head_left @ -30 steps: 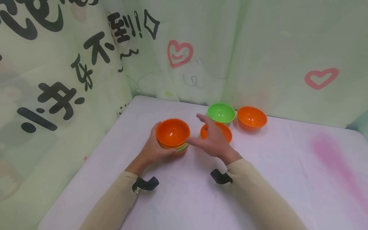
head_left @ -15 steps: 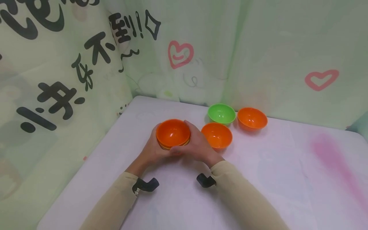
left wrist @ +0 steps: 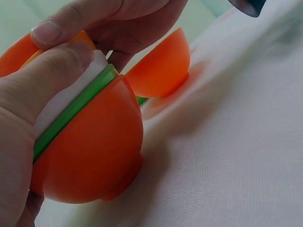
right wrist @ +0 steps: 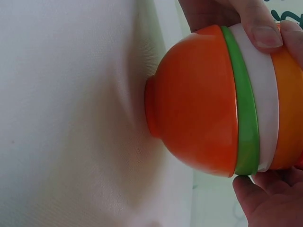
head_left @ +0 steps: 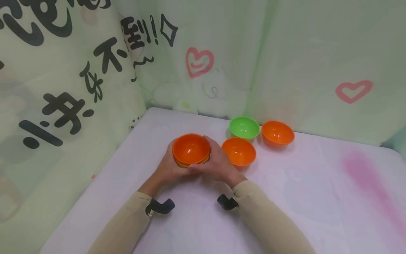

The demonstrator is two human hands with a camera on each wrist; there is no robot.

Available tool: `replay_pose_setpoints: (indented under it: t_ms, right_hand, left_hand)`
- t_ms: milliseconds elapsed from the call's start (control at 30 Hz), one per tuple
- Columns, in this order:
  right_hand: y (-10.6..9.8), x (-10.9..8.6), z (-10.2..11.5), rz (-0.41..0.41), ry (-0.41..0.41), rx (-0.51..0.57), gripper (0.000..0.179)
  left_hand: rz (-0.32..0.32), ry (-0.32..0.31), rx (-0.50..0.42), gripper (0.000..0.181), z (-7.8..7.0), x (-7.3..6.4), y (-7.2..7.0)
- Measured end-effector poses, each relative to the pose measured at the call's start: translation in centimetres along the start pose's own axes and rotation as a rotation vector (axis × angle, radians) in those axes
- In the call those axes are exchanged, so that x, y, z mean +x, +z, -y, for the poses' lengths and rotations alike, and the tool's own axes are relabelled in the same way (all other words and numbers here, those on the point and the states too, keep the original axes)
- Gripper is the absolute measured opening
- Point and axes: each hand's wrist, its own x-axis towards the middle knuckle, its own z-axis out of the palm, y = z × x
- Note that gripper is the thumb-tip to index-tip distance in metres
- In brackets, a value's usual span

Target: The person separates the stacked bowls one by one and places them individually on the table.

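A stack of nested bowls [head_left: 191,150] is held between both hands, an orange bowl on top. From the right wrist view, the lowest is an orange bowl [right wrist: 199,104], with a green rim [right wrist: 246,109], a white rim [right wrist: 265,99] and a yellow-orange bowl [right wrist: 288,109] above it. My left hand [head_left: 170,165] grips the stack's left side, thumb in front. On the opposite side my right hand [head_left: 219,160] grips it, its thumb meeting the left thumb's area. I cannot tell whether the stack's foot touches the table.
Just right of my right hand stands an orange bowl [head_left: 239,151]. Behind it are a green bowl [head_left: 244,127] and another orange bowl [head_left: 277,133], near the table's back edge. A white cloth [head_left: 317,197] covers the table; printed curtains [head_left: 285,53] hang behind and left.
My right hand, earlier apart from the stack with fingers spread, has moved left and taken hold of its right side. The left hand keeps its grip. The loose bowls stay in place.
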Motion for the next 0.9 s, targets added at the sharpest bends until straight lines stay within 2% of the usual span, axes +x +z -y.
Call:
replay_pose_setpoints:
  t_ms: [433, 900]
  right_hand:
    - [0.61, 0.14, 0.18, -0.002, -0.02, 0.02, 0.107]
    - [0.68, 0.09, -0.25, -0.053, -0.08, 0.053, 0.095]
  left_hand:
    - [0.001, 0.006, 0.025, 0.105, 0.31, -0.22, -0.47]
    - [0.024, -0.013, -0.008, 0.105, -0.08, -0.11, -0.18]
